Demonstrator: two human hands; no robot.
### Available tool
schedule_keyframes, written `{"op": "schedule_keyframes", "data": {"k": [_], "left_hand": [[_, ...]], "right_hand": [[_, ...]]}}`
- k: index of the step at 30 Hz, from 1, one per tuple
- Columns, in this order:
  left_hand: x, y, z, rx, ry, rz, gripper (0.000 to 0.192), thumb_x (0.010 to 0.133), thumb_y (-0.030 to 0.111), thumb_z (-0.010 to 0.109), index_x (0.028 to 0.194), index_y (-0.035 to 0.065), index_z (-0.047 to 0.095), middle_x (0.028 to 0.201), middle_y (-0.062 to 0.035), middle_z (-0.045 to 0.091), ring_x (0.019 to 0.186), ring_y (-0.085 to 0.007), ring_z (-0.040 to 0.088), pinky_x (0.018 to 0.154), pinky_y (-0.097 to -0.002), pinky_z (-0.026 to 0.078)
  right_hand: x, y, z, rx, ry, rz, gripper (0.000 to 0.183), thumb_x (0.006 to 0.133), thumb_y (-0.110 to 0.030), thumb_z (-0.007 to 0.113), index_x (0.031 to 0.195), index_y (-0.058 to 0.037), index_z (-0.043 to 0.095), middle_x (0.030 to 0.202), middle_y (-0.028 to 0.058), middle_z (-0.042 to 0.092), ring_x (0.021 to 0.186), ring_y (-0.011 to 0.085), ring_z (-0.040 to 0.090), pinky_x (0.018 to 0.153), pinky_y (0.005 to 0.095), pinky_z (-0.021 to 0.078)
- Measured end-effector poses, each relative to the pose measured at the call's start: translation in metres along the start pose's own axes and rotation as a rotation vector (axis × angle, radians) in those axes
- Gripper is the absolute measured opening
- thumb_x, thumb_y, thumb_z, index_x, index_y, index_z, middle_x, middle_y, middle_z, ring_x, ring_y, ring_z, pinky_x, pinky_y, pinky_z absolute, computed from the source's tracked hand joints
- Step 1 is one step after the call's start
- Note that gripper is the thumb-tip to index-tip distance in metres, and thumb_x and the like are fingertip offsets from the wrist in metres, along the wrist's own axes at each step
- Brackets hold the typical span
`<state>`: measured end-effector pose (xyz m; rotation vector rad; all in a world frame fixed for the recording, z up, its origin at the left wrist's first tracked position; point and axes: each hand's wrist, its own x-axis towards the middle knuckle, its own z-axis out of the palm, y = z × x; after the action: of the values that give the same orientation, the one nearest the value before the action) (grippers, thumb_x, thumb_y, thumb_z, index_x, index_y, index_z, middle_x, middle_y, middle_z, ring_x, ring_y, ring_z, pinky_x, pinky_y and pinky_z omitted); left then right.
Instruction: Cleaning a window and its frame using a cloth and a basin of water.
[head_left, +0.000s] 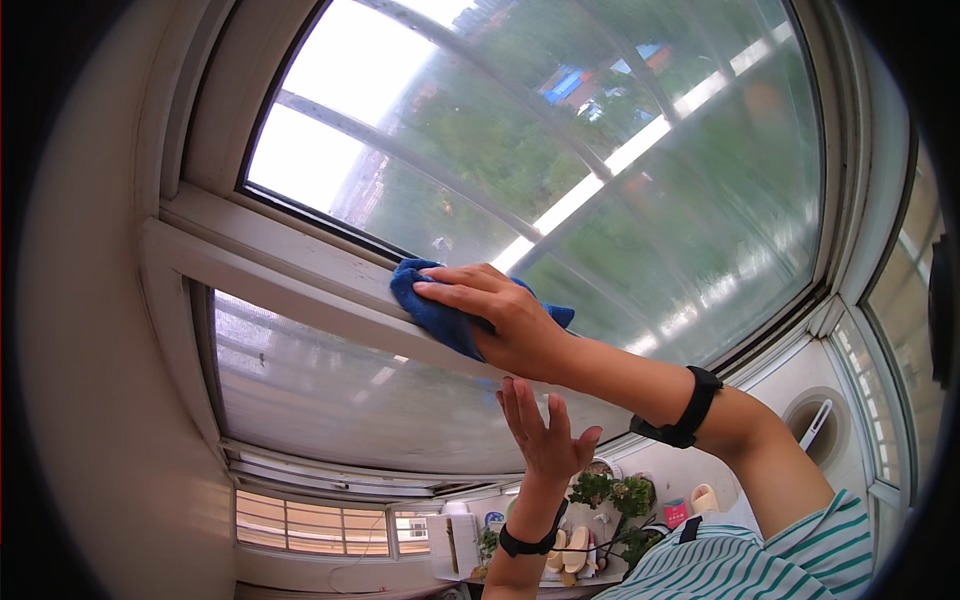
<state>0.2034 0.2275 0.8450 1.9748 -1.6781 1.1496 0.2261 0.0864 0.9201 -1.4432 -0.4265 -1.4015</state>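
My right hand (499, 311) presses a blue cloth (431, 304) against the white window frame (300, 244), at the lower edge of the upper glass pane (480, 150). The fingers lie over the cloth, and a corner of it sticks out beyond the hand. Below it, my left hand (544, 439) is raised with its fingers spread and nothing in it. It is in front of the lower glass pane (337, 390); whether it touches the pane cannot be told. Black bands are worn on both arms.
Metal bars show behind the upper pane. Lower down are potted plants (630, 495), pale slippers (576, 551), a white container (454, 546) and a pink packet (675, 512). A round opening (817, 427) shows at the right. A plain wall (105, 337) borders the window at the left.
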Motion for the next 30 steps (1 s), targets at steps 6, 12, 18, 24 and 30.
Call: {"op": "schedule_keyframes", "data": {"k": [6, 12, 18, 24, 30], "left_hand": [[0.014, -0.005, -0.002, -0.021, -0.063, 0.032, 0.067, 0.096, 0.054, 0.029, 0.146, 0.0096, 0.022, 0.146, -0.028, 0.021, 0.135, -0.0477, 0.022, 0.107, -0.057, 0.021], [0.078, -0.011, -0.021, 0.095, -0.217, 0.082, 0.067, 0.092, 0.059, 0.033, 0.135, 0.0096, 0.045, 0.146, -0.0221, 0.027, 0.134, -0.0473, 0.023, 0.107, -0.0555, 0.023], [0.146, -0.039, -0.068, 0.207, -0.095, 0.081, 0.064, 0.093, 0.057, 0.035, 0.133, 0.009, 0.048, 0.144, -0.0205, 0.032, 0.134, -0.044, 0.024, 0.106, -0.0538, 0.025], [0.112, -0.03, -0.058, 0.169, -0.278, 0.156, 0.055, 0.092, 0.053, 0.041, 0.127, 0.0141, 0.055, 0.139, -0.0129, 0.041, 0.127, -0.0323, 0.038, 0.102, -0.0428, 0.031], [0.112, -0.032, -0.061, 0.167, -0.317, 0.229, 0.058, 0.088, 0.055, 0.047, 0.13, 0.0148, 0.051, 0.141, -0.0124, 0.038, 0.129, -0.0315, 0.035, 0.102, -0.0434, 0.032]], "right_hand": [[-0.075, 0.015, -0.028, -0.121, -0.145, 0.036, 0.052, 0.08, -0.002, 0.058, 0.132, -0.0091, 0.05, 0.139, 0.0141, 0.045, 0.115, 0.0353, 0.048, 0.099, 0.041, 0.0407], [-0.019, 0.023, -0.006, -0.246, -0.111, -0.156, 0.049, 0.083, -0.016, 0.058, 0.131, -0.0086, 0.049, 0.133, 0.0133, 0.05, 0.113, 0.0351, 0.049, 0.097, 0.0407, 0.043], [0.077, -0.006, 0.023, -0.137, -0.039, -0.322, 0.051, 0.088, -0.024, 0.054, 0.136, -0.0112, 0.043, 0.139, 0.0117, 0.044, 0.118, 0.0303, 0.046, 0.101, 0.0394, 0.038], [-0.009, 0.013, -0.005, -0.203, -0.035, -0.288, 0.05, 0.084, -0.026, 0.06, 0.128, -0.0059, 0.049, 0.128, 0.0171, 0.049, 0.11, 0.0358, 0.049, 0.092, 0.0452, 0.0415], [0.002, 0.014, -0.01, -0.288, -0.182, -0.188, 0.048, 0.085, -0.024, 0.059, 0.13, -0.0076, 0.05, 0.126, 0.0154, 0.05, 0.108, 0.03, 0.052, 0.093, 0.0418, 0.0428]]}}
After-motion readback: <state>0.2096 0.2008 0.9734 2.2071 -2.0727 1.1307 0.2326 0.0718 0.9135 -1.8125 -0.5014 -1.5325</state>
